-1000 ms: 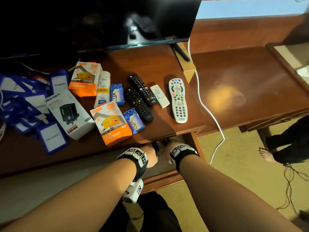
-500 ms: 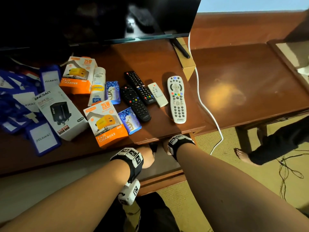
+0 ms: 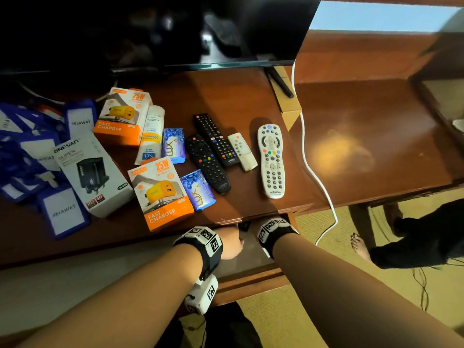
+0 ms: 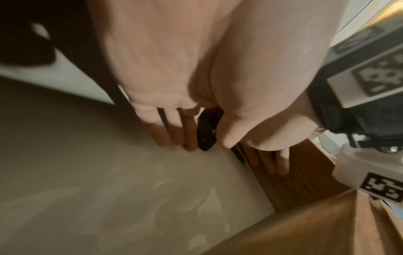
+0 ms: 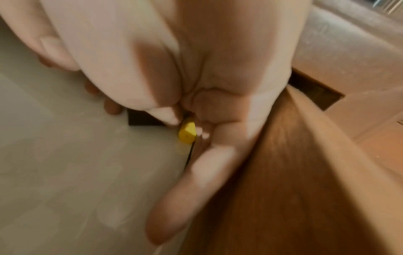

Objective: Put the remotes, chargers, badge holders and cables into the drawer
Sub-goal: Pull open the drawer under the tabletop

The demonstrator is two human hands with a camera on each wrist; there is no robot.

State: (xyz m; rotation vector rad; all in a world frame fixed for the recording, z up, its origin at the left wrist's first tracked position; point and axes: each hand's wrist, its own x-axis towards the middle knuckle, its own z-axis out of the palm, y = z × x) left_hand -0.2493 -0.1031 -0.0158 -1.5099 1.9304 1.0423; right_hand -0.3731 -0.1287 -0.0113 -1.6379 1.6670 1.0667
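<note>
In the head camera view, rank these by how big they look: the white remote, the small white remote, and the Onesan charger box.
Largest to smallest, as they look in the head view:
1. Onesan charger box
2. white remote
3. small white remote
All three lie on the same desktop, so the box's nearness to the camera hardly affects the order.

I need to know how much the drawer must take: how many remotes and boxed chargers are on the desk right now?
Black remotes: 2
White remotes: 2
Orange charger boxes: 2
White charger boxes: 1
Total: 7
</note>
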